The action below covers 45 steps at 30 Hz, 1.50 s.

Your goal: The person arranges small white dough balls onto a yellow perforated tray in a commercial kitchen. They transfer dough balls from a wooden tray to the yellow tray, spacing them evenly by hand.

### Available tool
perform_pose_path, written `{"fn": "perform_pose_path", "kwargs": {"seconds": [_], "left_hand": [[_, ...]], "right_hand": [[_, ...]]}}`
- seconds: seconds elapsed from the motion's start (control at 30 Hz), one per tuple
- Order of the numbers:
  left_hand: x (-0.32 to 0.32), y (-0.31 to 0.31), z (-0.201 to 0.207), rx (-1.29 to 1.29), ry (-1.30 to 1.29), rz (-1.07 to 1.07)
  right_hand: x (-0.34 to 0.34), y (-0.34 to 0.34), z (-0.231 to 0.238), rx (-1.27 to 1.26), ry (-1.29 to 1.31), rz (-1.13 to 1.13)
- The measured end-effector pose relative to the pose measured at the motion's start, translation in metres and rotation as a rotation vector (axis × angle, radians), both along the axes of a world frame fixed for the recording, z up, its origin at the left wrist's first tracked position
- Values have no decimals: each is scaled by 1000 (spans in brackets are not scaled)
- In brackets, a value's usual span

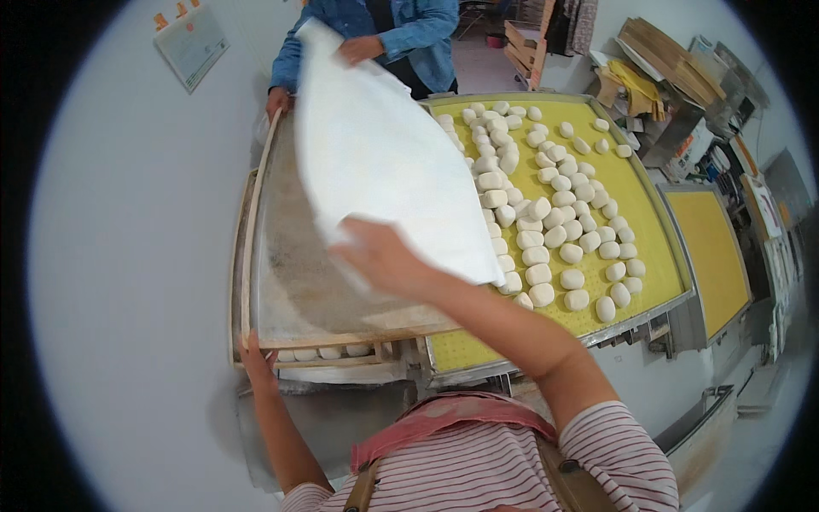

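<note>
My right hand (375, 254), smeared by motion, grips the near edge of a white cloth (384, 154). The cloth slants up over the wooden-framed tray (290, 290) and over the left side of the dough pieces (563, 205). At the tray's near left corner, my left hand (258, 352) is closed on the wooden frame. The part of the tray's grey floor that shows holds nothing. Across from me, a co-worker in a blue jacket (418, 43) has one hand (361, 49) on the cloth's far end and the other (278, 102) at the tray's far left corner.
Pale rounded dough pieces lie in loose rows on a yellow metal-rimmed table (653, 247). Under the tray sits another frame (375, 362) with more pieces. Further right are a second yellow surface (708, 247) and piled boards (665, 55). A white wall (145, 256) borders the left.
</note>
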<state>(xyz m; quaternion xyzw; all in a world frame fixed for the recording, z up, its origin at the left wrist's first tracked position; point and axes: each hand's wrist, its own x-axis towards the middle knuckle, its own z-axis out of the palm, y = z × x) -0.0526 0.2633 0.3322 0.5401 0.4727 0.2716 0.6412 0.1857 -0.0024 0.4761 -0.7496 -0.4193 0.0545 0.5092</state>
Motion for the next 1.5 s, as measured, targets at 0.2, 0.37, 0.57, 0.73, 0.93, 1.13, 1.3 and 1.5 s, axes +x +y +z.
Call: {"fn": "perform_pose_path", "kwargs": {"seconds": [0.2, 0.37, 0.57, 0.73, 0.93, 1.13, 1.3, 1.5], "left_hand": [[-15, 32, -37, -76, -20, -49], [-40, 54, -81, -89, 16, -68], [-31, 14, -54, -131, -4, -115], [-7, -8, -23, -53, -15, -110], [39, -3, 28, 29, -194, -193], [139, -61, 130, 279, -518, -542], [174, -117, 132, 435, -450, -556], [162, -247, 11, 550, 119, -1004]], "right_hand": [[-45, 65, -62, -32, 213, 434], [-3, -1, -137, -571, -209, -169], [-5, -37, -188, -872, 36, -93], [10, -44, -204, -515, -138, -41], [20, -140, -121, -175, -266, -555], [-6, -297, -51, -210, -565, -995], [-36, -393, -122, -365, -299, -1054], [-72, -477, -206, -461, -9, -993]]}}
